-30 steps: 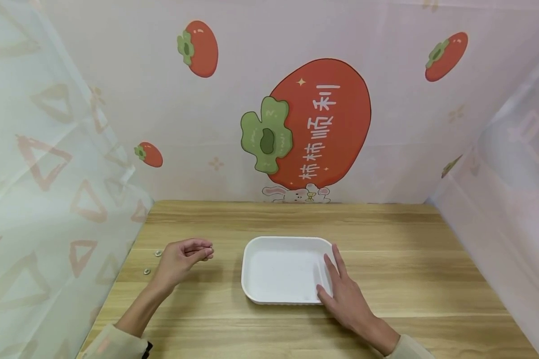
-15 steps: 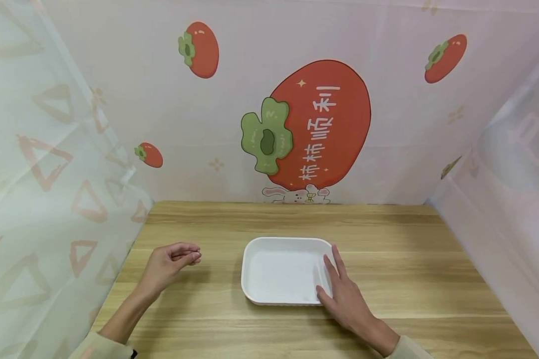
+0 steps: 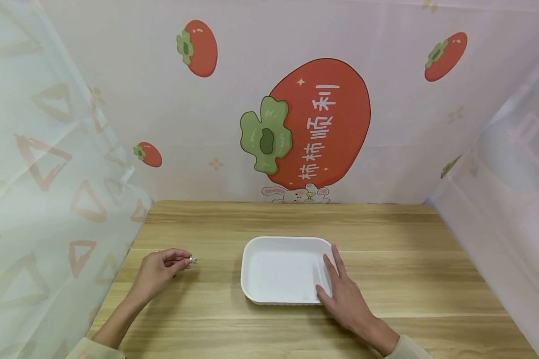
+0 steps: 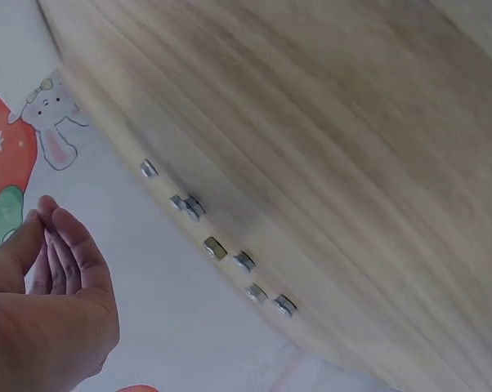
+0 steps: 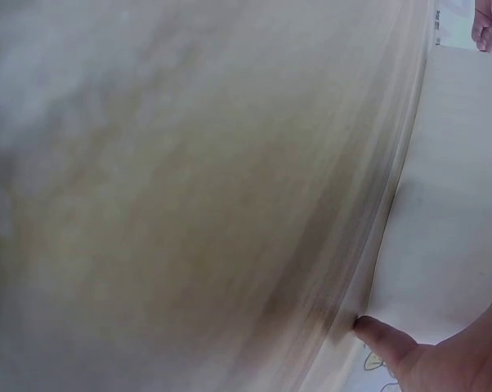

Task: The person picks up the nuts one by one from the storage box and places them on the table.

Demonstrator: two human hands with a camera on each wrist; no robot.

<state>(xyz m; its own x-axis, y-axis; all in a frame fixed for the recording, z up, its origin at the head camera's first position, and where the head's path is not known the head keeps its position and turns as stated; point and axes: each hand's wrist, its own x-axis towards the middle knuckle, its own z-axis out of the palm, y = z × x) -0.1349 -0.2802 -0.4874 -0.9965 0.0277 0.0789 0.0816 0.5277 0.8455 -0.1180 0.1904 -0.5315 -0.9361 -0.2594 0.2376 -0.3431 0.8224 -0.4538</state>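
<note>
My left hand (image 3: 159, 269) is over the left side of the table, thumb and fingertips drawn together. A small shiny metal nut (image 3: 195, 261) shows right at those fingertips in the head view. Several metal nuts (image 4: 215, 248) lie on the wood in the left wrist view, apart from the left hand (image 4: 58, 302); I cannot tell whether its fingertips pinch one. A white rectangular tray (image 3: 278, 271) stands mid-table with nothing in it. My right hand (image 3: 348, 299) rests on its right end, fingers extended over the rim.
The wooden table (image 3: 431, 279) runs back to a fabric wall (image 3: 395, 164) printed with persimmons. Fabric also closes off the left (image 3: 49, 224) and right sides. In the left wrist view, most nuts sit in a loose row, one of them brassy.
My left hand has moved left and slightly towards me, uncovering the nut at its fingertips and covering two at the far left. The right hand and tray have stayed put.
</note>
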